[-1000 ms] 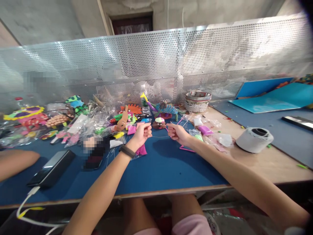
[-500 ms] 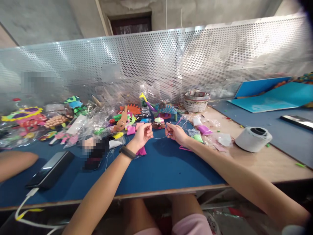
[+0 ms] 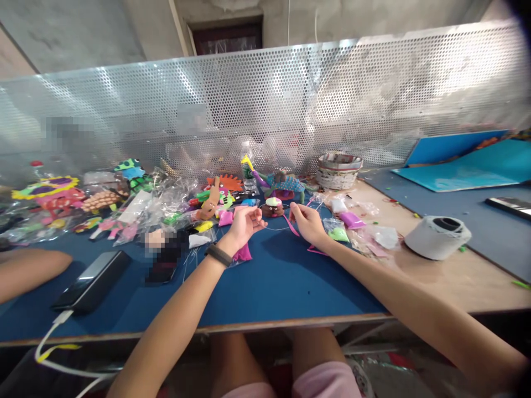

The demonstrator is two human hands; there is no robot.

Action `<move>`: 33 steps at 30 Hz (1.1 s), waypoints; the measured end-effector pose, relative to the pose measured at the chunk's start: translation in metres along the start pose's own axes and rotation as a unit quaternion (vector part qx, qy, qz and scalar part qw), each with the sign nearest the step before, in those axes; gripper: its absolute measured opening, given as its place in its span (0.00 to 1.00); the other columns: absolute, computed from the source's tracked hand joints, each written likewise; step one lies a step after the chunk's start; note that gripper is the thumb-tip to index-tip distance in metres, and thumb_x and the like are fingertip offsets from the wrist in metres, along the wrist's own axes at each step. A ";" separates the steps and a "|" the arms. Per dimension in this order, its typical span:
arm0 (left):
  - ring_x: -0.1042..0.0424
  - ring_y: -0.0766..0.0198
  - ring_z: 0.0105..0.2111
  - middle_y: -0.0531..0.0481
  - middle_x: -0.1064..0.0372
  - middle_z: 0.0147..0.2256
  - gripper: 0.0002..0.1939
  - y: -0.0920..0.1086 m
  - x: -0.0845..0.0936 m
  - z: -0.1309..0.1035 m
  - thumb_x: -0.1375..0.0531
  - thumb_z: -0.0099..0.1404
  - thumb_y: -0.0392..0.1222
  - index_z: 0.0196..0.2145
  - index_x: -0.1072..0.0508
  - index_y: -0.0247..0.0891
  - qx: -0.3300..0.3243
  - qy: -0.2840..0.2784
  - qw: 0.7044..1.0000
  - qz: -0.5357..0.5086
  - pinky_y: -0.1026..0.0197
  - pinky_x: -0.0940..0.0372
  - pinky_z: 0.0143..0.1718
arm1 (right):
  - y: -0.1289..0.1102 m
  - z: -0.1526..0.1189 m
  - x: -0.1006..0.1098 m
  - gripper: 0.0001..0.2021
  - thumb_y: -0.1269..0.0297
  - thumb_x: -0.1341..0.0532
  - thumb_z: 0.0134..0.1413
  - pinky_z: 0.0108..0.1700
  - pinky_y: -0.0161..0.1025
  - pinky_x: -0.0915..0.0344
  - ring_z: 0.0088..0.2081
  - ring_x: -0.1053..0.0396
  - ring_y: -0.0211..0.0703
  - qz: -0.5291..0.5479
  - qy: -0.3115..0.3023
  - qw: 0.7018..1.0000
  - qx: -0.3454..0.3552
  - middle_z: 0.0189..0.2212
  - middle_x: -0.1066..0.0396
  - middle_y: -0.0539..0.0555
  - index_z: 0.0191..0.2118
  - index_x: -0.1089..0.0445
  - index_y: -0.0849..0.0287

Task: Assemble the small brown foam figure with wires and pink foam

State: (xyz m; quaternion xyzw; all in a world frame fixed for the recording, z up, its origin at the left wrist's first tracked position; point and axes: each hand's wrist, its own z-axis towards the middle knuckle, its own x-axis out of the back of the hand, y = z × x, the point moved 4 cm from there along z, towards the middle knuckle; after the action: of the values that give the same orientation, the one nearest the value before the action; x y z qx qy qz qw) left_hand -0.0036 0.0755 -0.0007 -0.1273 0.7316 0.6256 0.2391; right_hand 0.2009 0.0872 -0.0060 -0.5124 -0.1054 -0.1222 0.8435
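Note:
A thin pale wire [image 3: 277, 229] runs in a bowed loop between my hands, above the blue table top. My left hand [image 3: 245, 222], with a dark band on its wrist, pinches one side of it. On the other side my right hand [image 3: 306, 222] is closed with its fingertips on the wire. A narrow pink strip [image 3: 291, 226] hangs at the right fingertips; whether they grip it too I cannot tell. Just behind the loop sits a small brown clay figure [image 3: 272, 210] with eyes and a pale, pink-edged top. A magenta packet [image 3: 243, 253] lies under my left wrist.
Clay animals and plastic bags crowd the left back, near a water bottle [image 3: 248, 171]. A woven basket [image 3: 338, 170] and a white cone-shaped roll [image 3: 438, 237] stand right. A cabled power bank [image 3: 92, 282] lies front left, beside another person's arm [image 3: 33, 271].
My hands have drawn slightly apart, and the wire loop between them is wider. The pink strip at my right fingertips shows more clearly. The view has shifted slightly.

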 end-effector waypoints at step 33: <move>0.43 0.72 0.19 0.56 0.44 0.19 0.08 -0.010 0.005 0.009 0.36 0.56 0.37 0.22 0.31 0.34 -0.015 -0.011 0.998 0.058 0.67 0.41 0.24 | 0.021 0.001 -0.011 0.23 0.43 0.33 0.48 0.32 0.38 0.31 0.25 0.33 0.40 0.294 -0.044 0.932 -0.205 0.20 0.40 0.49 0.22 0.41 0.56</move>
State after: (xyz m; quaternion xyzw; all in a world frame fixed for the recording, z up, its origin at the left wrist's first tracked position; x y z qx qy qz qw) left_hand -0.0013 0.0834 -0.0129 -0.0815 0.7259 0.6504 0.2084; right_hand 0.1966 0.0988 -0.0262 -0.6873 0.0403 0.1356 0.7125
